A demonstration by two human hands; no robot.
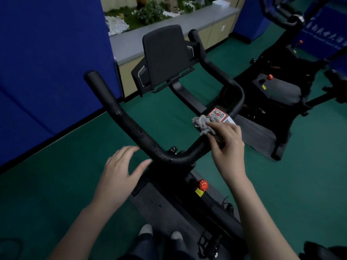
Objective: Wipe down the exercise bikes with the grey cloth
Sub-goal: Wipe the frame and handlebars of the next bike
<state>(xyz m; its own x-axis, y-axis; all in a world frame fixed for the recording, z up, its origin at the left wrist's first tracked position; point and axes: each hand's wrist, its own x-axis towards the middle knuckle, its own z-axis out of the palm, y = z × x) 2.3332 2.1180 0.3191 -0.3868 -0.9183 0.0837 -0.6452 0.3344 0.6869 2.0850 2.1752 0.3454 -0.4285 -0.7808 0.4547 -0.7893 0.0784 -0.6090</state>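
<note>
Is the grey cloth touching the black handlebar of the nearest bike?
Touching. The head view shows the right hand holding the grey cloth bunched over the handlebar on its right side; the bar disappears under the cloth with no gap.

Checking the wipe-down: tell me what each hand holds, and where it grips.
The right hand grips the bunched grey cloth by its near end, against the handlebar; the left hand is open, holding nothing.
</note>
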